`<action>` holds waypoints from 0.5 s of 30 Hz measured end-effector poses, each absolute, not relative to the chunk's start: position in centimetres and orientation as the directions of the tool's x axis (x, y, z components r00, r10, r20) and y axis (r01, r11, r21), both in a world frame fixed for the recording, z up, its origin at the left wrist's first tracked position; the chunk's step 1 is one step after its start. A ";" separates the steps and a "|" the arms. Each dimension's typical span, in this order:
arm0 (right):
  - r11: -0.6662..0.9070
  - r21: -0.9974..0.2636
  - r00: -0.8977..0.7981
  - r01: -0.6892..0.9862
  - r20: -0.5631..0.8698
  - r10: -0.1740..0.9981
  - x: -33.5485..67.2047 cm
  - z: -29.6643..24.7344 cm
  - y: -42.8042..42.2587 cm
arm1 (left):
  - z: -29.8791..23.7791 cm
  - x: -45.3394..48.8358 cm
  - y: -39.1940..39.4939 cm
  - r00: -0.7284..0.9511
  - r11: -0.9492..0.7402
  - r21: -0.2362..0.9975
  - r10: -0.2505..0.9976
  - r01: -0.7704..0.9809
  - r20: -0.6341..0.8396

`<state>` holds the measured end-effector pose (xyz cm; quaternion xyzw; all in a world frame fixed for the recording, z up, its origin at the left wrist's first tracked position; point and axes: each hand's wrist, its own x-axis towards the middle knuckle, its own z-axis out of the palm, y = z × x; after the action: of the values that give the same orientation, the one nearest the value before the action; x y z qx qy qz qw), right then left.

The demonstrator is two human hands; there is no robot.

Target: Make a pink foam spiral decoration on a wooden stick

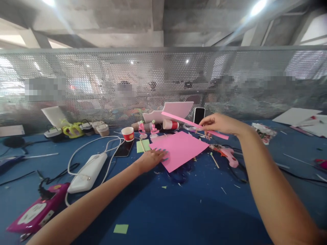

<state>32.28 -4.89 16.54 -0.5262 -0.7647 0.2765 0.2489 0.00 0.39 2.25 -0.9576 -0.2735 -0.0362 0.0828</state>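
My left hand [151, 159] lies flat with fingers spread on the left corner of a pink paper sheet [180, 148] on the blue table. My right hand [217, 124] is raised above the table behind the sheet. Its fingers pinch a long pink paper strip [178, 119] that slants up to the left. Small pink paper curls on stands [147, 130] stand behind the sheet.
Pink glue gun [227, 153] lies right of the sheet. White power bank with cable [88, 172], dark phone [124, 148], red paper cup [128, 134] and green note [143, 145] sit left. An upright phone [199, 115] leans against the perforated metal screen [163, 81]. Paper scraps litter the table [194, 211].
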 end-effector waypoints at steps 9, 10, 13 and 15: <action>0.305 -0.694 -0.326 0.652 0.106 0.939 33.0 16.9 -5.1 | 3.1 0.1 -1.5 0.914 -0.873 -0.290 0.406 0.392 0.011; 0.306 -0.692 -0.325 0.654 0.108 0.940 33.1 17.0 -5.2 | 3.3 -0.1 -1.6 0.921 -0.875 -0.309 0.390 0.373 0.009; 0.305 -0.701 -0.329 0.645 0.107 0.938 33.3 17.3 -5.6 | 3.6 -1.1 -1.6 0.950 -0.900 -0.316 0.313 0.302 0.015; 0.302 -0.705 -0.324 0.641 0.108 0.940 33.5 17.4 -5.9 | 3.7 -1.9 -1.3 0.946 -0.907 -0.275 0.320 0.319 0.042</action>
<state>33.45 -5.85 17.37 -0.5182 -0.7628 0.2834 0.2633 -1.93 -1.31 3.74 -0.9764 -0.1636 0.0020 0.1407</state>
